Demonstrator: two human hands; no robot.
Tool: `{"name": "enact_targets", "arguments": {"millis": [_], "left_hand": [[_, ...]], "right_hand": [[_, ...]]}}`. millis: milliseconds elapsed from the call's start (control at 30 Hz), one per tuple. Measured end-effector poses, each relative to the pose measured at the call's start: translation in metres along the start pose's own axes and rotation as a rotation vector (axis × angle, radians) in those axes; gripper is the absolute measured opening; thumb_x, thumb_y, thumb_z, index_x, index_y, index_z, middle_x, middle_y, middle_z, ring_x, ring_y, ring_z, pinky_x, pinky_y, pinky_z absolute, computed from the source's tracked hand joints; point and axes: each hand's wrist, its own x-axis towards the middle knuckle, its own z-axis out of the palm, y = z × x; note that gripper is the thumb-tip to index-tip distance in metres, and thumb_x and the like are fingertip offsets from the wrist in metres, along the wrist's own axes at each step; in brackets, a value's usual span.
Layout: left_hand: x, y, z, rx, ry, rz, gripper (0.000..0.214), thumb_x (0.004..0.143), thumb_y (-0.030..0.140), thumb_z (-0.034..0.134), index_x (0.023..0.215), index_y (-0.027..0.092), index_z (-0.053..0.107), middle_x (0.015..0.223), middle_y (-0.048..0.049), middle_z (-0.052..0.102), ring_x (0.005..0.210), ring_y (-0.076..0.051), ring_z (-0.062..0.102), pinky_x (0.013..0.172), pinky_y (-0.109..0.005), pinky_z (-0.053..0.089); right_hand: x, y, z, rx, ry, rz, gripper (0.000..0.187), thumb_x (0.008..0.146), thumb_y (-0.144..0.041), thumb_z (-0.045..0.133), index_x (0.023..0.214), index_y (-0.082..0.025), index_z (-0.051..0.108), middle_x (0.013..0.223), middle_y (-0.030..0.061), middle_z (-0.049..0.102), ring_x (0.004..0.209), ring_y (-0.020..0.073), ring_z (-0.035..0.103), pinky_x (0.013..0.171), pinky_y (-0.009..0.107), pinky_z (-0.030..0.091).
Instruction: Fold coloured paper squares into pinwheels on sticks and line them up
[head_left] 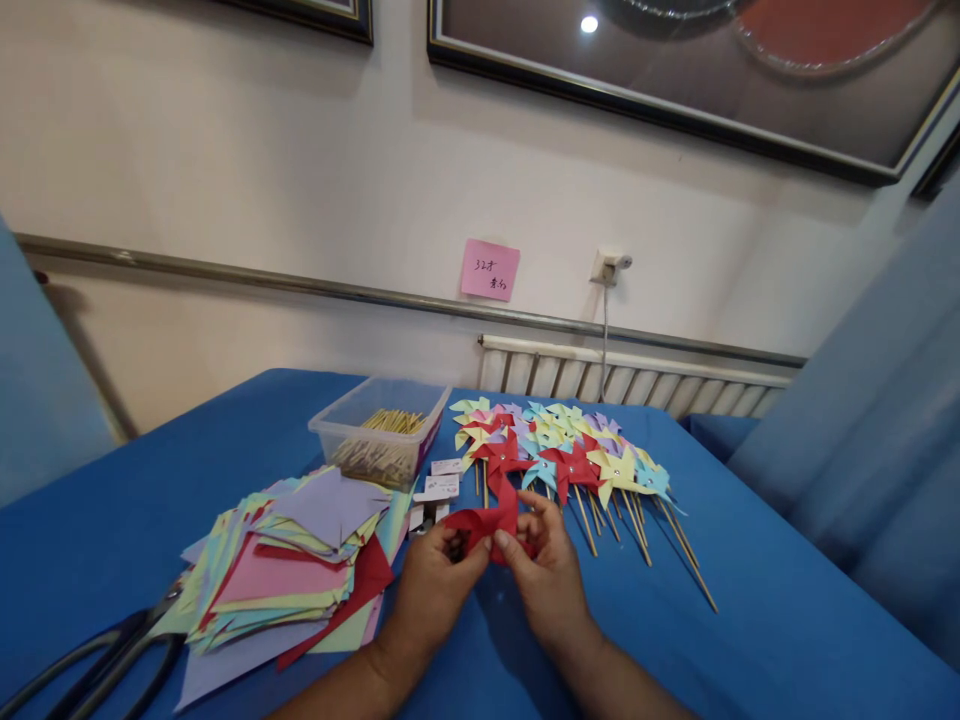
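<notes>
Both hands hold a red paper pinwheel above the blue table, its blades partly curled and its centre covered by my thumbs. My left hand grips it from the left, thumb and fingers pinched on the paper. On the other side, my right hand pinches it too, the thumb meeting the left one near the middle. No stick shows on this piece. Just behind my left hand lie small white boxes. Finished pinwheels on sticks lie in rows beyond my right hand.
A stack of coloured paper squares lies at left, with black-handled scissors beside it. A clear plastic box holds thin wooden sticks. Behind the table are a radiator and a pink note on the wall.
</notes>
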Motion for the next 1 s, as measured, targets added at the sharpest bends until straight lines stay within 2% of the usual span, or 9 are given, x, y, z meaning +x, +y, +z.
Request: {"name": "enact_targets", "arguments": {"millis": [67,100,200,300,433,567,867,1000], "left_hand": [[0.001,-0.002,0.0,0.003,0.003,-0.007,0.019,0.063,0.029,0.066,0.076,0.016,0.069,0.066,-0.0024,0.068,0.065,-0.02,0.063,0.061,-0.026,0.046],[0.001,-0.003,-0.001,0.002,0.004,-0.007,0.019,0.063,0.029,0.066,0.076,0.016,0.069,0.066,-0.0025,0.068,0.066,-0.02,0.063,0.061,-0.026,0.047],[0.001,-0.004,-0.002,0.011,0.003,-0.001,0.019,0.063,0.03,0.066,0.077,0.017,0.069,0.067,-0.0027,0.069,0.066,-0.021,0.063,0.061,-0.026,0.047],[-0.001,-0.003,-0.003,0.059,0.006,0.014,0.019,0.065,0.032,0.066,0.075,0.017,0.068,0.066,-0.0024,0.069,0.064,-0.02,0.062,0.059,-0.026,0.046],[-0.003,0.0,-0.004,0.095,-0.011,0.047,0.018,0.067,0.031,0.064,0.078,0.017,0.069,0.068,-0.0027,0.069,0.065,-0.019,0.062,0.06,-0.026,0.046],[-0.005,0.002,-0.004,0.116,-0.009,0.068,0.016,0.069,0.029,0.062,0.077,0.017,0.067,0.07,-0.0033,0.069,0.066,-0.02,0.062,0.062,-0.027,0.047],[-0.006,-0.001,-0.006,0.161,0.001,0.122,0.01,0.071,0.028,0.06,0.071,0.018,0.064,0.067,-0.0006,0.066,0.065,-0.018,0.061,0.06,-0.025,0.045],[-0.007,0.002,-0.005,0.175,-0.001,0.112,0.011,0.071,0.028,0.06,0.07,0.019,0.063,0.066,-0.0003,0.066,0.064,-0.018,0.061,0.06,-0.025,0.045]], "right_hand": [[0.001,0.001,-0.001,0.01,0.018,0.016,0.048,0.072,-0.025,0.071,0.115,-0.023,0.05,0.072,-0.0045,0.057,0.066,0.0121,0.055,0.063,0.024,0.045],[0.001,0.001,-0.001,0.015,0.002,0.031,0.045,0.072,-0.026,0.071,0.112,-0.021,0.053,0.075,-0.003,0.059,0.068,0.0127,0.056,0.064,0.025,0.045],[0.003,0.003,-0.005,-0.003,-0.097,0.075,0.024,0.074,-0.029,0.069,0.092,-0.016,0.06,0.08,0.0025,0.064,0.071,0.0148,0.057,0.067,0.028,0.045],[0.002,0.003,-0.007,-0.106,-0.111,0.064,0.017,0.076,-0.03,0.066,0.081,-0.015,0.06,0.074,0.0018,0.062,0.064,0.0133,0.054,0.061,0.026,0.043],[-0.001,-0.003,-0.008,-0.292,-0.105,-0.018,0.014,0.079,-0.028,0.061,0.082,-0.015,0.061,0.071,0.001,0.061,0.063,0.0128,0.051,0.06,0.025,0.041],[-0.003,-0.008,-0.008,-0.421,-0.107,-0.07,0.012,0.08,-0.026,0.059,0.083,-0.015,0.063,0.074,0.0021,0.062,0.066,0.0148,0.053,0.06,0.025,0.043],[-0.004,-0.004,-0.008,-0.436,-0.095,-0.09,0.012,0.08,-0.026,0.059,0.084,-0.015,0.065,0.066,0.0006,0.059,0.065,0.0164,0.057,0.058,0.024,0.044],[-0.005,-0.006,-0.007,-0.441,-0.088,-0.079,0.013,0.081,-0.026,0.058,0.085,-0.015,0.064,0.07,0.0022,0.062,0.067,0.017,0.058,0.06,0.026,0.045]]}}
